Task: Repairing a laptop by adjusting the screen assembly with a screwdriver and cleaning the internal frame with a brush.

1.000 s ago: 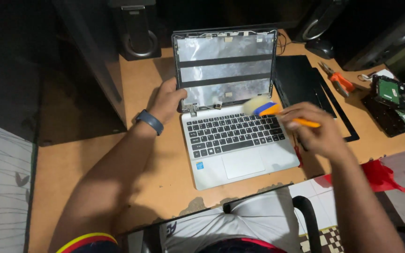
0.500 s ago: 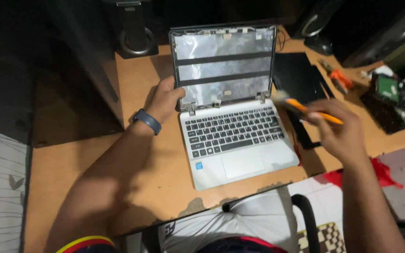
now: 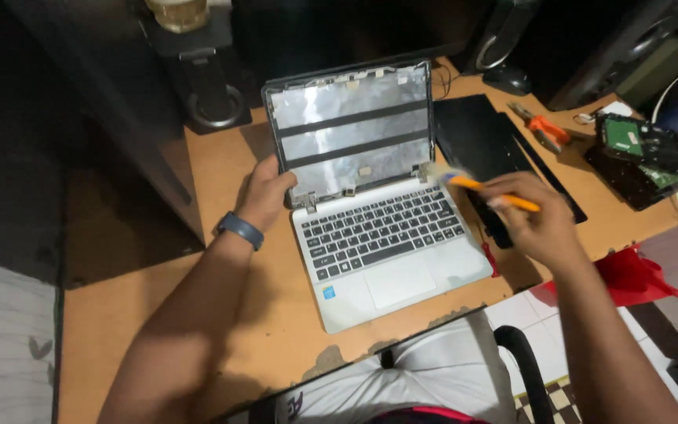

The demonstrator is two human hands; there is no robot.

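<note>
- Head view: an opened laptop [image 3: 370,188] with its screen panel removed is shown at frame centre on the table [image 3: 221,157].
- The lid's left edge is gripped by the left hand [image 3: 264,192], its grip clamped on it.
- An orange-handled brush [image 3: 476,187] is held in the right hand [image 3: 535,220], grip closed, right of centre, bristles at the lid's right hinge.
- Orange-handled pliers [image 3: 543,129] lie in the upper right.

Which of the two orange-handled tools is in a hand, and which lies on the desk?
The brush, with its thin orange handle, is held in the right hand beside the laptop. The orange-handled pliers lie untouched on the desk, farther back.
</note>
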